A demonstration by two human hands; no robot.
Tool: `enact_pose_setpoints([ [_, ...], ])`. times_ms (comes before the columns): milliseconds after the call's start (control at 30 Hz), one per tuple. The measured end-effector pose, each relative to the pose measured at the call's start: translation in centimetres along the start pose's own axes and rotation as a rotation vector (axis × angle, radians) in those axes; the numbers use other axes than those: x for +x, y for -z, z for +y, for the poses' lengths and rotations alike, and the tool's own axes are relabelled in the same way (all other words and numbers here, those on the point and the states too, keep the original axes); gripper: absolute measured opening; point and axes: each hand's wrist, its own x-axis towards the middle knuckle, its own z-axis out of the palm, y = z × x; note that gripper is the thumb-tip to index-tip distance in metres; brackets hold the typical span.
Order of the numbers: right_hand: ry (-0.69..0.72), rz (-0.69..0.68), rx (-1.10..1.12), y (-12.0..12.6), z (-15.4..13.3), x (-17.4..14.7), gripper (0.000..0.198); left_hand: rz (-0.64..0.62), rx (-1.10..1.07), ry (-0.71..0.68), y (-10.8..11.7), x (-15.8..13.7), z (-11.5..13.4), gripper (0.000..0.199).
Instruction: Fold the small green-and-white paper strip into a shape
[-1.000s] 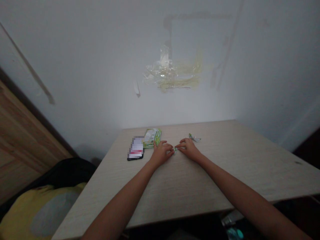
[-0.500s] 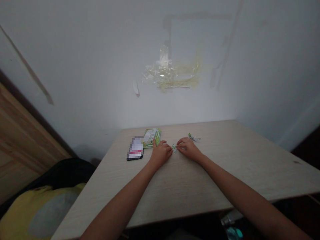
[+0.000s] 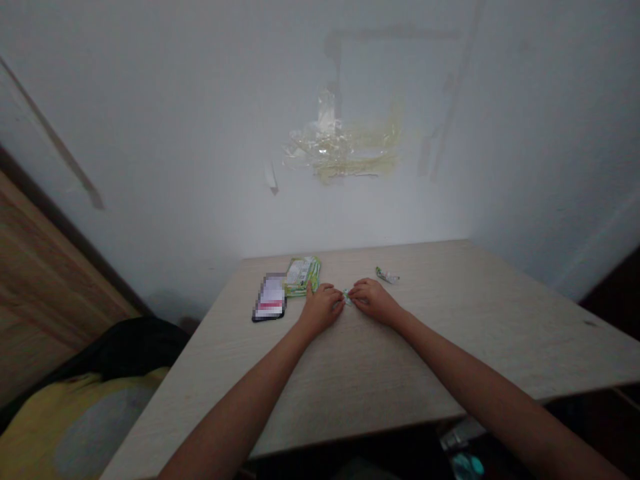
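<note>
My left hand and my right hand meet near the middle of the table. Between their fingertips is a small green-and-white wrapper, pinched from either side and mostly covered by the fingers. Whether anything is inside it cannot be made out. Just beyond my left hand lies a green-and-white packet, its near edge close to the thumb. A second small wrapper, crumpled and green and white, rests behind my right hand without touching it.
A phone with a blurred screen lies left of the packet on the pale wooden table. Behind rises a wall with peeling tape. A yellow and grey cushion sits at the lower left, below the wooden panel.
My right hand has shifted slightly toward my left, and its fingers are more bunched over the small wrapper. The left hand stays nearly in place.
</note>
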Motion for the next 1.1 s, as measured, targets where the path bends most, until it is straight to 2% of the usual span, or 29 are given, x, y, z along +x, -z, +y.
enact_pose_setpoints([
  [133, -0.007, 0.008, 0.016, -0.14, -0.03, -0.21, 0.019, -0.026, -0.009, 0.043, 0.06, -0.04, -0.17, 0.026],
  [433, -0.012, -0.001, 0.059, -0.08, 0.14, -0.39, 0.019, 0.001, -0.009, 0.019, 0.19, -0.16, -0.17, 0.025],
  [767, -0.105, -0.007, 0.056, -0.18, -0.08, -0.16, 0.017, -0.043, -0.018, 0.008, 0.03, -0.16, -0.57, 0.027],
  [1100, -0.082, 0.013, 0.138, -0.78, 0.27, -0.3, 0.01, -0.074, -0.012, -0.027, -0.11, -0.23, -1.02, 0.03],
])
